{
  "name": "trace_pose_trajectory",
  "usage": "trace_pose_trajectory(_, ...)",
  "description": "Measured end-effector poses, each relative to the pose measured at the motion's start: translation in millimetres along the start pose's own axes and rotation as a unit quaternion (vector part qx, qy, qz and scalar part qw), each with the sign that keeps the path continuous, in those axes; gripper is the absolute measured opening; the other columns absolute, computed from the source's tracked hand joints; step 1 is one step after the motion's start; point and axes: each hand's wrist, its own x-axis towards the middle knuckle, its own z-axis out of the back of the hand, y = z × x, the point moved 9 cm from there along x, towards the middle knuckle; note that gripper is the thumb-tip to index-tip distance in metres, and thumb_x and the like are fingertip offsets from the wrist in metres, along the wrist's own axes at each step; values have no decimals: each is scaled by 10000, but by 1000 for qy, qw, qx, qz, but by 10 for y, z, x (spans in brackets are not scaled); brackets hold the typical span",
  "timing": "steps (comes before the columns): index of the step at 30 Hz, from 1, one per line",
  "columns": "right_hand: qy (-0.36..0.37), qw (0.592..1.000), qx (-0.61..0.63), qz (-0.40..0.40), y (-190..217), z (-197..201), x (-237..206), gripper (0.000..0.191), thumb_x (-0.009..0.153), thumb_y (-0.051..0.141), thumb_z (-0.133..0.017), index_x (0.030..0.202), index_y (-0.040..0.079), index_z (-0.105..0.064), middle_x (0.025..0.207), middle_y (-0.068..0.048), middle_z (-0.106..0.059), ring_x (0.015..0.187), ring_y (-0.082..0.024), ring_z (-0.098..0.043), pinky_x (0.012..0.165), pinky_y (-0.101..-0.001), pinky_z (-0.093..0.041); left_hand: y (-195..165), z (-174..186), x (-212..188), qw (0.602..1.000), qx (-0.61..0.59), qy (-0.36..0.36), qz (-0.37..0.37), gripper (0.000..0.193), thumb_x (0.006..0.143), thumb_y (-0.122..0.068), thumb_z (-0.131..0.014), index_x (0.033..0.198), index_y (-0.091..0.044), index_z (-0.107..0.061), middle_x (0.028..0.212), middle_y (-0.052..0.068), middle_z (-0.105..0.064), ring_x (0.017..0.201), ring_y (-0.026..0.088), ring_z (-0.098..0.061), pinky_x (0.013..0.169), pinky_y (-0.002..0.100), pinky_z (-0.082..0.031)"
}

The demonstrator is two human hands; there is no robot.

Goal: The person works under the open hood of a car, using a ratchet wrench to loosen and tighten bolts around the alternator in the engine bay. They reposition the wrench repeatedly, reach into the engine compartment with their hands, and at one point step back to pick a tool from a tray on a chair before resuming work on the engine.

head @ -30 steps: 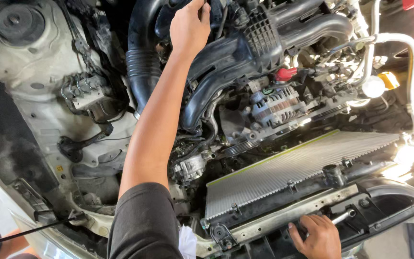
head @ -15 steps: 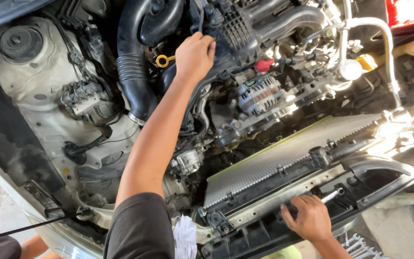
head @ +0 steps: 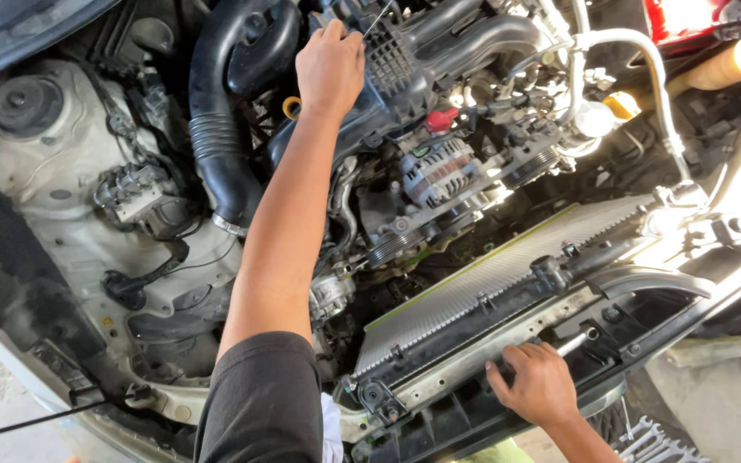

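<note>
Dipstick [head: 377,17] pinched in left hand [head: 329,64] grip above engine [head: 439,163]

Left hand [head: 329,67] reaches deep into the engine bay, fingers closed on a thin metal rod [head: 376,19] above the black intake manifold [head: 405,64]. Right hand [head: 538,383] rests flat on the front crossmember [head: 473,364], just below the radiator [head: 508,270].
</note>
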Motion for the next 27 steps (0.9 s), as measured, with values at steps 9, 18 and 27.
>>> trace_pose_trajectory(9,20,999,19,-16,-88,24,7,347,720,289,-774,567,70,-553,544,-83,-591,571,-318,-595,645,-423,-463,-149,-331,195,995,95,10,-19,35,900,-173,-766,932,-165,-776,976,32,-585,972,267,-550,744,456,-433)
trace_pose_trajectory(18,20,999,22,-13,-116,30,11,328,721,294,-774,588,70,-576,548,-84,-587,574,-310,-601,653,-417,-469,-85,-372,202,999,29,-4,22,226,844,-152,-767,1063,-193,-802,995,19,-574,1030,273,-520,812,458,-404)
trace_pose_trajectory(27,29,999,21,-20,-143,6,7,337,718,301,-778,578,69,-579,552,-86,-588,574,-313,-599,646,-419,-467,-31,-193,94,1000,21,-5,13,228,859,-165,-761,1086,-149,-771,1042,20,-592,1041,268,-535,821,453,-411)
